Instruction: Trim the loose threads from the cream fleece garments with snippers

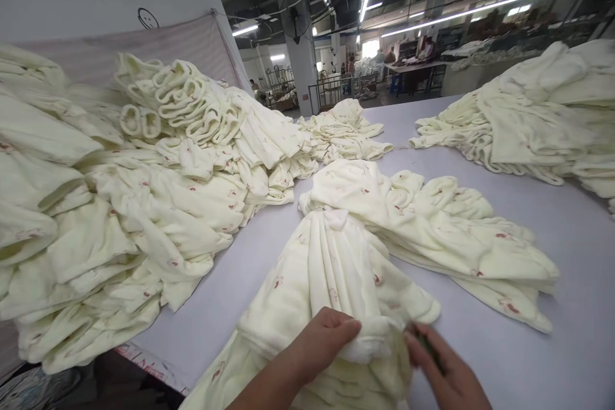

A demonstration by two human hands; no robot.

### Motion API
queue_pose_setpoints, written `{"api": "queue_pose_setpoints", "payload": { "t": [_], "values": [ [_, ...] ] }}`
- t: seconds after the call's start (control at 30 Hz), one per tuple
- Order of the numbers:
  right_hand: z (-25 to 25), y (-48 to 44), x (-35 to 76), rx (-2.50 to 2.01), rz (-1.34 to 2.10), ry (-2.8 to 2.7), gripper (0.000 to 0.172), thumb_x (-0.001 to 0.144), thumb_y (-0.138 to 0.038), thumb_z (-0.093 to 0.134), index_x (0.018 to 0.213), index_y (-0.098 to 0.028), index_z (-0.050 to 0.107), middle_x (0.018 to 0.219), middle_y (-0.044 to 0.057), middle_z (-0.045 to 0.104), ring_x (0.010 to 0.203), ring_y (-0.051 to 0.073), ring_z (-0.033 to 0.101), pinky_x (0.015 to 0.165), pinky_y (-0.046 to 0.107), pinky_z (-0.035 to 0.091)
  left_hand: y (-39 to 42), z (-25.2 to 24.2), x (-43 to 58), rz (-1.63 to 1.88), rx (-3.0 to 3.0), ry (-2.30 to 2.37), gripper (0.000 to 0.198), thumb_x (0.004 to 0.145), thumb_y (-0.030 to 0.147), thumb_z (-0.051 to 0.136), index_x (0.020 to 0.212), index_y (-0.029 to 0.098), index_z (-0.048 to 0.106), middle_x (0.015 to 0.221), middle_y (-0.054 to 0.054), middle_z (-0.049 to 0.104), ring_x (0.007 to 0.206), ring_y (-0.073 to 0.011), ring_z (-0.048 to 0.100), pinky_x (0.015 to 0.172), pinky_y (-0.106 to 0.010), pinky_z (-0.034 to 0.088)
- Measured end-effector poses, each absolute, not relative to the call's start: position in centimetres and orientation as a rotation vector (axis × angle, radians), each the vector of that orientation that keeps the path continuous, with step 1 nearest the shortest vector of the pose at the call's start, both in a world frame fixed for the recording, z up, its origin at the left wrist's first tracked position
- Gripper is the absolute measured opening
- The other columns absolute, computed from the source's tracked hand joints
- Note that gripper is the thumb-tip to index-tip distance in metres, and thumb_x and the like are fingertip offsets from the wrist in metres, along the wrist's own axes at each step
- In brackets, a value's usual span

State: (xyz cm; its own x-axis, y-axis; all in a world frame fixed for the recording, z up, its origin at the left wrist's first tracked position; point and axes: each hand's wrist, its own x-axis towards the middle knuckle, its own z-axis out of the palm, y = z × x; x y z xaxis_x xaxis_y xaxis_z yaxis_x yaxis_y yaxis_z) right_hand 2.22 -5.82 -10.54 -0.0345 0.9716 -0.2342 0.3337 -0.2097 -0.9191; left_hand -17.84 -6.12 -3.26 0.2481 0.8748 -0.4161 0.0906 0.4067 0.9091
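Note:
A pale yellow fleece garment (pixel 283 288) with small reddish prints lies in front of me, its cuff or hem edge raised between my hands. My left hand (pixel 327 336) is closed, pinching that edge between thumb and bent fingers. On the other side of the edge, my right hand (pixel 451 368) is curled around a small dark tool (pixel 430 349), mostly hidden by the fingers, so its exact kind is unclear. The right fingertips are at the fabric, slightly blurred. Just beyond lies another matching garment (pixel 442 224), loosely spread toward the right.
A large heap of matching garments (pixel 163 205) covers the left of the pale table (pixel 504 189). Another pile (pixel 533 109) is at the right, and a smaller one (pixel 346 131) at the back. A pillar (pixel 298 32) with a fan stands behind; people work farther off.

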Motion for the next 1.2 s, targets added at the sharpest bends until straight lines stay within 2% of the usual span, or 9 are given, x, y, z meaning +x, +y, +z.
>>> {"api": "queue_pose_setpoints", "payload": {
  "t": [0.2,0.33,0.4,0.53,0.67,0.8,0.93,1.07,1.2],
  "values": [
    [-18.0,2.3,7.3,-1.878,1.026,-1.107,0.054,0.077,-0.043,0.056,0.121,-0.015,0.042,0.124,0.012,0.048,0.114,0.026,0.044,0.096,0.047,0.031,-5.9,-3.3,-18.2,0.909,1.313,1.254,0.01,0.064,0.017,0.049,0.064,0.012,0.058,0.067,-0.001,0.05,0.066,-0.0145,0.043,0.063,-0.024,0.031],
    [-20.2,3.3,6.2,-1.765,1.184,-1.135,0.021,0.079,-0.025,0.059,0.097,-0.014,0.057,0.101,0.004,0.06,0.096,0.019,0.056,0.088,0.043,0.04,-5.5,-3.3,-20.0,1.05,1.366,1.237,0.012,0.067,0.021,0.046,0.057,0.015,0.05,0.057,0.002,0.043,0.057,-0.012,0.038,0.056,-0.022,0.031],
    [-18.4,2.2,4.8,-1.607,1.252,-1.136,0.017,0.081,-0.029,0.055,0.089,-0.014,0.058,0.094,0.003,0.063,0.09,0.017,0.058,0.084,0.04,0.042,-5.3,-2.6,-21.3,1.165,1.298,1.299,0.017,0.072,0.027,0.047,0.059,0.016,0.049,0.056,0.004,0.04,0.054,-0.0107,0.035,0.053,-0.021,0.03],
    [-10.5,-1.4,1.2,-1.214,1.4,-1.156,0.042,0.079,-0.05,0.049,0.106,-0.017,0.05,0.101,0.005,0.063,0.094,0.02,0.058,0.077,0.029,0.047,-5.1,-0.9,-21.5,1.242,1.196,1.367,0.02,0.077,0.037,0.051,0.084,0.019,0.055,0.073,0.002,0.052,0.066,-0.0133,0.046,0.06,-0.021,0.039],
    [-4.1,-3.6,-2.3,-1.012,1.431,-1.254,0.038,0.08,-0.047,0.05,0.104,-0.019,0.048,0.086,0.001,0.062,0.078,0.014,0.059,0.067,0.022,0.046,-5.3,-1.5,-17.4,0.992,1.557,1.215,0.057,0.063,0.022,0.067,0.115,0.021,0.043,0.108,-0.004,0.055,0.097,-0.0209,0.05,0.084,-0.027,0.041],
    [-2.5,-4.0,-3.0,-0.878,1.452,-1.428,0.036,0.081,-0.042,0.05,0.107,-0.019,0.05,0.076,0.001,0.064,0.076,0.015,0.059,0.075,0.027,0.045,-3.9,-2.7,-16.8,1.041,1.611,1.336,0.017,0.069,0.021,0.06,0.085,0.016,0.056,0.072,0.0,0.058,0.067,-0.0162,0.054,0.062,-0.025,0.046],
    [-4.0,-3.9,0.4,-1.053,1.363,-1.374,0.038,0.08,-0.046,0.049,0.109,-0.022,0.049,0.095,0.004,0.066,0.099,0.017,0.053,0.092,0.028,0.034,1.7,2.0,-24.6,1.253,1.507,1.589,0.02,0.075,0.03,0.06,0.085,0.013,0.059,0.081,-0.001,0.059,0.076,-0.0166,0.055,0.069,-0.028,0.046],
    [-7.0,-4.5,5.1,-1.428,1.231,-1.137,0.035,0.075,-0.053,0.052,0.092,-0.023,0.058,0.104,0.003,0.064,0.069,0.013,0.055,0.061,0.022,0.043,7.4,8.7,-31.8,1.458,1.372,1.866,0.026,0.087,0.034,0.046,0.102,0.012,0.051,0.093,-0.005,0.055,0.074,-0.0142,0.055,0.064,-0.03,0.048],
    [-9.9,-6.3,6.9,-1.578,1.232,-1.001,0.038,0.071,-0.053,0.054,0.095,-0.024,0.061,0.082,0.001,0.069,0.036,0.007,0.034,0.039,0.022,0.033,5.8,7.6,-29.5,1.272,1.529,1.829,0.03,0.081,0.033,0.054,0.105,0.015,0.051,0.096,-0.004,0.053,0.078,-0.0149,0.053,0.067,-0.03,0.046]
  ]
}}
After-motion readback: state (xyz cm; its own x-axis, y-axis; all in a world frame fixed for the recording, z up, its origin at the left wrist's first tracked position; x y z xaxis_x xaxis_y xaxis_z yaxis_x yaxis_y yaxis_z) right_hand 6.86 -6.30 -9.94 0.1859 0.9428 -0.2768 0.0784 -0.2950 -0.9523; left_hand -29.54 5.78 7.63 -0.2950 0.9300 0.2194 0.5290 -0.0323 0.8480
